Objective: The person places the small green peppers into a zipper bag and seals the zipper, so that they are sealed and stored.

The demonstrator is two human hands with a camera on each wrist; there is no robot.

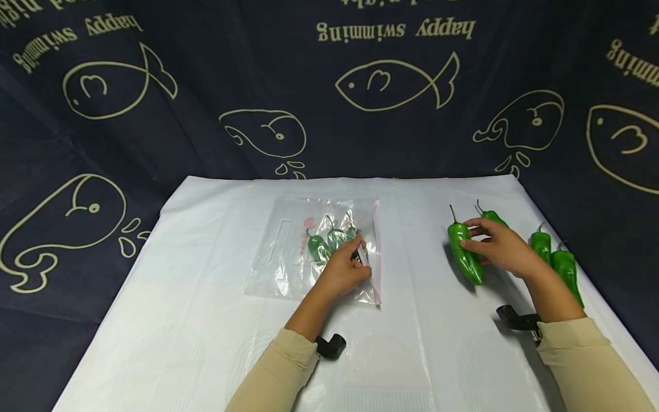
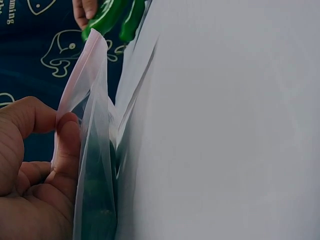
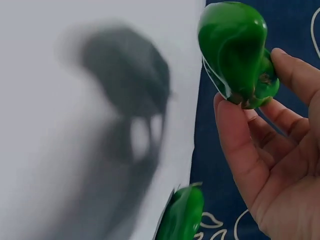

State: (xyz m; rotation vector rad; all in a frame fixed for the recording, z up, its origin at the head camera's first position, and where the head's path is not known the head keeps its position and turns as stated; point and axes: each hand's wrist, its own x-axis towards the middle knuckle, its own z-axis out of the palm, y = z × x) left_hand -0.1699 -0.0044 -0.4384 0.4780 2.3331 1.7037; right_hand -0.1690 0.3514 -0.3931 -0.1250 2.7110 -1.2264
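In the head view a clear plastic zip bag [image 1: 268,274] with a pink edge lies on the table, several green peppers [image 1: 318,249] inside it. My left hand [image 1: 342,272] pinches the bag's edge between thumb and finger. The left wrist view shows the pink edge [image 2: 82,75] raised beside that hand [image 2: 37,160]. To the right, my right hand [image 1: 501,249] holds a long green pepper [image 1: 465,252] by its side, stem pointing away. In the right wrist view this pepper [image 3: 232,45] is off the table, between thumb and fingers, its shadow on the white surface.
Beyond my right hand lies a green pepper [image 1: 493,217]. Two other peppers [image 1: 540,243] lie near the right edge of the white-covered table [image 1: 180,274]. A dark curtain [image 1: 288,68] with fish drawings hangs behind. Black wrist cameras [image 1: 517,319] stick out from both arms.
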